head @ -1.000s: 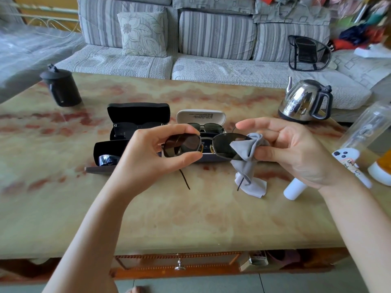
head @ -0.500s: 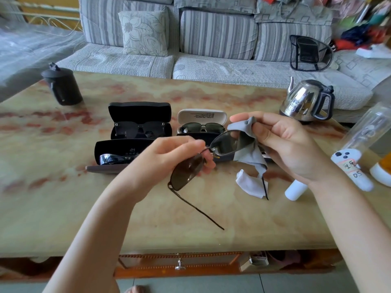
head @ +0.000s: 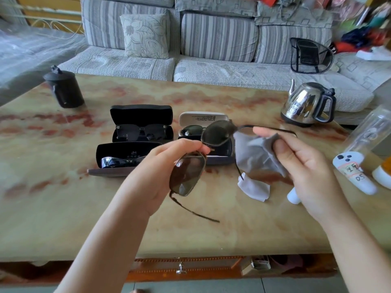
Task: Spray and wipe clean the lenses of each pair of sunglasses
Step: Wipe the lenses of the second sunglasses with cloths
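Observation:
My left hand (head: 160,166) pinches a pair of thin-framed dark sunglasses (head: 188,178) at the bridge, turned almost on end above the table, one lens low and the other (head: 218,133) high. My right hand (head: 304,163) pinches a grey cleaning cloth (head: 254,155) beside the upper lens; the cloth's tail hangs to the table. Three open cases lie behind: a black one with dark sunglasses (head: 140,132), a black one with mirrored sunglasses (head: 118,160), a white one with green sunglasses (head: 193,130). A white spray bottle (head: 294,195) lies partly hidden behind my right hand.
The marble table (head: 63,208) also carries a black lidded pot (head: 63,89) at the back left, a steel kettle (head: 306,104) at the back right, a clear bottle (head: 368,132), and a white labelled object (head: 353,172) at the right. A striped sofa (head: 211,39) stands behind.
My left hand has rotated the sunglasses from level to nearly on end. My right hand has drawn the cloth off the lens and now holds it just to the right.

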`<action>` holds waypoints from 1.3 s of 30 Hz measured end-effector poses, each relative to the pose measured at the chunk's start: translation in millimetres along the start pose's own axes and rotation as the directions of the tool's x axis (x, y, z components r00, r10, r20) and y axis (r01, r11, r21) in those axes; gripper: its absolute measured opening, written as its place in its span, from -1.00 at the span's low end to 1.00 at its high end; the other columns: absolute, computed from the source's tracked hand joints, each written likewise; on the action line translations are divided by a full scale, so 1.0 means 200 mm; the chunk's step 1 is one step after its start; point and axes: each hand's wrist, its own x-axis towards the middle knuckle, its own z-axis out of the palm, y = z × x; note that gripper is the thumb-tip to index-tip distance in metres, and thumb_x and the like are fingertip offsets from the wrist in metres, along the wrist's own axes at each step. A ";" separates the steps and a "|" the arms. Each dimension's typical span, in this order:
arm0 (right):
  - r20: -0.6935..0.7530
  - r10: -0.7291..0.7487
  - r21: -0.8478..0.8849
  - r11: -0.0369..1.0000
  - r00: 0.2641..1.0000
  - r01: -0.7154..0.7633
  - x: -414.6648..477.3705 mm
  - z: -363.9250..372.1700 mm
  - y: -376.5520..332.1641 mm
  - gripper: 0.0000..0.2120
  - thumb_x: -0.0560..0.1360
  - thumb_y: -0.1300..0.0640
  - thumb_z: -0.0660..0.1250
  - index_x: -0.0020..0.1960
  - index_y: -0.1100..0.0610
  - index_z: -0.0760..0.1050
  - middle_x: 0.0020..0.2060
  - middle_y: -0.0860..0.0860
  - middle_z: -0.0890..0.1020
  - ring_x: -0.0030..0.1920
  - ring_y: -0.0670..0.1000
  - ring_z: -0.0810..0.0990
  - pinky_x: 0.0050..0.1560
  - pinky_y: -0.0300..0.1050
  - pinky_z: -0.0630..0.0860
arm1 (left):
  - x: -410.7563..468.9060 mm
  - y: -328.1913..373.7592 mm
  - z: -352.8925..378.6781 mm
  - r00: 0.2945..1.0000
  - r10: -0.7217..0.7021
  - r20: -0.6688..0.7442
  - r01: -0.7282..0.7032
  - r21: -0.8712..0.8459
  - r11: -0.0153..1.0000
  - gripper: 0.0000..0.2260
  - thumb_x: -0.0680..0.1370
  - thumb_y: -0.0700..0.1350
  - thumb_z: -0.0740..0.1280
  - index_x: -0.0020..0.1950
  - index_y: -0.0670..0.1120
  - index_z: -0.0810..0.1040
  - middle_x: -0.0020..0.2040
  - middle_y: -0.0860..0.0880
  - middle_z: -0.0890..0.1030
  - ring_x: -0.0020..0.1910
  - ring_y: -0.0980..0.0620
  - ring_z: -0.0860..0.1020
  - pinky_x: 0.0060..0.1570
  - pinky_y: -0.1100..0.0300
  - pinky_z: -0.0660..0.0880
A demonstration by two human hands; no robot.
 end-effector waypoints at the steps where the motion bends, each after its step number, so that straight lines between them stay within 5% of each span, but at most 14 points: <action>1: -0.004 0.009 0.016 1.000 1.000 -0.009 -0.04 0.01 -0.01 -0.74 0.61 0.04 0.15 0.20 -0.11 0.56 -0.01 -0.28 0.67 0.03 -0.32 0.58 0.07 -0.37 0.42 | -0.01 0.00 0.01 1.000 0.011 -0.026 -0.012 -0.011 1.000 -0.79 0.47 -0.06 0.33 -0.32 -0.01 0.68 -0.37 0.09 0.58 -0.31 0.15 0.58 0.27 -0.12 0.47; 3: 0.005 0.052 0.148 0.988 0.999 -0.052 -0.11 0.05 -0.01 -0.72 0.60 0.02 0.16 0.17 -0.10 0.61 -0.01 -0.19 0.70 0.01 -0.25 0.61 0.01 -0.41 0.47 | -0.03 -0.01 0.03 0.998 0.044 -0.054 -0.045 -0.025 0.999 -0.83 0.43 0.00 0.33 -0.27 0.01 0.69 -0.33 0.10 0.60 -0.25 0.13 0.59 0.15 0.00 0.54; 7: 0.097 0.121 0.375 0.915 0.988 -0.149 -0.17 0.20 -0.04 -0.68 0.53 -0.19 0.28 0.16 -0.08 0.64 0.14 -0.08 0.67 0.23 -0.04 0.60 0.24 -0.13 0.50 | -0.05 -0.04 0.07 0.988 0.140 -0.065 -0.141 -0.014 0.990 -0.83 0.47 -0.03 0.33 -0.13 -0.02 0.72 -0.15 0.02 0.68 -0.07 0.08 0.61 0.05 0.13 0.47; 10: 0.153 0.184 0.491 0.838 0.971 -0.236 -0.16 0.29 -0.08 -0.77 0.54 -0.04 0.28 -0.01 0.00 0.70 -0.02 0.00 0.71 0.10 0.00 0.65 0.17 -0.04 0.56 | -0.06 -0.06 0.08 0.986 0.161 -0.037 -0.161 0.005 0.987 -0.81 0.51 -0.06 0.31 -0.06 -0.06 0.71 -0.09 0.04 0.70 -0.04 0.15 0.63 -0.02 0.22 0.45; 13: 0.187 0.263 0.571 0.755 0.947 -0.322 -0.13 0.31 -0.11 -0.73 0.45 0.05 0.38 0.10 0.13 0.66 -0.01 0.08 0.71 0.08 0.02 0.66 0.14 -0.02 0.58 | -0.06 -0.08 0.09 0.987 0.160 0.012 -0.160 0.053 0.986 -0.75 0.50 0.02 0.30 0.00 -0.08 0.70 -0.05 -0.05 0.70 0.00 0.04 0.64 -0.09 0.21 0.49; 19: 0.108 0.422 0.654 0.652 0.900 -0.384 -0.07 0.32 -0.11 -0.46 0.25 0.18 0.44 0.23 0.18 0.52 -0.15 0.12 0.73 -0.17 -0.05 0.71 -0.17 -0.32 0.56 | -0.05 -0.11 0.12 0.993 0.117 0.025 -0.116 -0.017 0.993 -0.62 0.39 0.07 0.31 0.06 -0.11 0.68 -0.03 -0.17 0.70 -0.03 -0.11 0.66 -0.06 -0.02 0.54; 26: 0.099 0.516 0.702 0.570 0.851 -0.427 -0.05 0.35 -0.09 -0.19 0.20 0.03 0.48 0.40 0.26 0.39 0.00 0.09 0.69 -0.01 -0.03 0.69 -0.17 -0.33 0.54 | -0.05 -0.14 0.14 0.985 0.173 0.007 -0.173 0.115 0.978 -0.66 0.59 0.02 0.21 0.01 -0.17 0.68 -0.09 -0.25 0.68 -0.05 -0.20 0.64 -0.02 0.01 0.58; 29: 0.056 0.544 0.709 0.568 0.837 -0.417 -0.05 0.35 -0.09 -0.18 0.20 -0.01 0.48 0.39 0.27 0.39 -0.03 0.11 0.70 -0.02 0.01 0.69 -0.19 -0.30 0.57 | -0.05 -0.14 0.15 0.979 0.203 0.035 -0.206 0.153 0.967 -0.67 0.58 0.03 0.21 -0.05 -0.12 0.70 -0.12 -0.10 0.72 0.00 -0.06 0.66 0.14 0.06 0.54; 34: 0.078 0.479 0.726 0.574 0.875 -0.378 -0.06 0.31 -0.11 -0.45 0.25 0.19 0.39 0.24 0.10 0.46 -0.18 0.02 0.73 -0.16 -0.08 0.71 -0.23 -0.34 0.56 | -0.05 -0.12 0.12 0.968 0.230 0.098 -0.242 0.147 0.959 -0.71 0.53 0.02 0.24 0.04 -0.05 0.69 -0.05 0.00 0.72 0.04 0.06 0.66 0.14 0.17 0.54; 39: 0.155 0.410 0.689 0.607 0.899 -0.396 -0.08 0.29 -0.11 -0.41 0.26 0.29 0.38 0.28 0.05 0.43 -0.19 0.08 0.71 -0.16 0.00 0.70 -0.21 -0.28 0.57 | -0.02 -0.09 0.05 0.979 0.149 0.139 -0.154 0.033 0.987 -0.68 0.45 -0.02 0.33 0.12 -0.14 0.67 0.01 -0.11 0.71 0.06 -0.04 0.65 0.16 0.06 0.56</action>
